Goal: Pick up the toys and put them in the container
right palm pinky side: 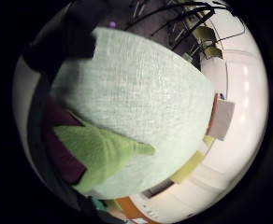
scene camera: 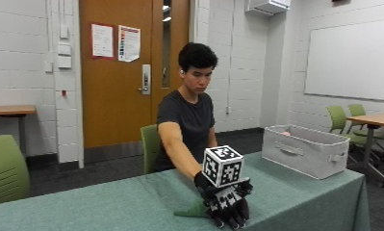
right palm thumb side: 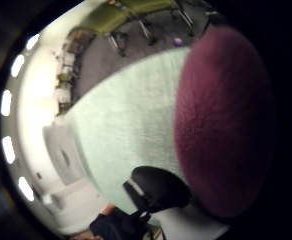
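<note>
My gloved right hand [scene camera: 226,206] is low over the green-clothed table [scene camera: 102,202], near its front edge, with the fingers curled downward round a plush toy. The toy has a dark red body [right palm thumb side: 221,125] that lies close against the palm and a green leaf-like flap [right palm pinky side: 99,154]. In the outside view only the flap's green tip [scene camera: 191,210] sticks out beside the hand on the cloth. The container, a grey fabric bin [scene camera: 305,150] with a side handle, stands on the table's far right end, well apart from the hand.
A green chair [scene camera: 150,144] stands behind the table by the person. More green chairs [scene camera: 338,120] and a wooden table [scene camera: 374,119] are at the right, beyond the bin. Another green chair [scene camera: 6,168] is at the left.
</note>
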A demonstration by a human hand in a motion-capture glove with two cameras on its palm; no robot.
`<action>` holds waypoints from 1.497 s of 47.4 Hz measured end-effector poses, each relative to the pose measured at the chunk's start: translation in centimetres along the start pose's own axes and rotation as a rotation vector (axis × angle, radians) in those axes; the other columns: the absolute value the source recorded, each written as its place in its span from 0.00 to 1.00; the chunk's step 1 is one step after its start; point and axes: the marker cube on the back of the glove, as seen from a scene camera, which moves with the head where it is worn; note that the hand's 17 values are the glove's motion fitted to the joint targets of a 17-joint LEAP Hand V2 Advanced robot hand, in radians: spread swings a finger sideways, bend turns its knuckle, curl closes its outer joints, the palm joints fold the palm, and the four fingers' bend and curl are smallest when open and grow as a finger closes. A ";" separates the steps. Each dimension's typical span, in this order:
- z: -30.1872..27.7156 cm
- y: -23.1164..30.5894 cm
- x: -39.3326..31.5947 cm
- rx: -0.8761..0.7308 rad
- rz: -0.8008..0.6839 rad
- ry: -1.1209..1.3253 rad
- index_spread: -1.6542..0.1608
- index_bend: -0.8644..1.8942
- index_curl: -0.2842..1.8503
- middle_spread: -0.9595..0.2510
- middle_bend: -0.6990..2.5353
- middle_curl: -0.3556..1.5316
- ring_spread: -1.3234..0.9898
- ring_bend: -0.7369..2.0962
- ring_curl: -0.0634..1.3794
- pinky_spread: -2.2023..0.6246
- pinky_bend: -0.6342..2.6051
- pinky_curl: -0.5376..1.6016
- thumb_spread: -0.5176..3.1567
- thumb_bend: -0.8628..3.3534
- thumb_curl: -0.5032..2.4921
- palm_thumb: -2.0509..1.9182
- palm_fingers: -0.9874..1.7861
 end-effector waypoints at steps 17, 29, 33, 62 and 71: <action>-1.5 0.9 -2.0 0.214 0.081 0.170 0.75 0.36 0.28 0.65 0.32 0.39 0.40 0.49 0.22 0.68 0.44 0.41 0.45 0.26 0.28 0.64 0.70; -1.8 3.3 -3.9 0.052 0.055 0.054 0.74 0.43 0.32 0.53 0.43 0.47 0.38 0.61 0.34 0.62 0.41 0.42 0.36 0.25 0.33 0.66 0.84; -3.6 4.4 -5.0 0.075 0.034 0.027 0.74 0.48 0.34 0.53 0.46 0.49 0.38 0.61 0.35 0.61 0.41 0.42 0.34 0.25 0.35 0.66 0.85; -33.0 19.0 -41.6 0.444 -0.513 -0.038 0.77 0.52 0.42 0.52 0.51 0.51 0.38 0.65 0.40 0.61 0.45 0.44 0.26 0.23 0.42 0.65 0.78; -30.4 23.2 -56.7 0.418 -0.637 -0.001 0.77 0.52 0.44 0.52 0.51 0.51 0.39 0.65 0.40 0.61 0.45 0.44 0.26 0.23 0.44 0.65 0.78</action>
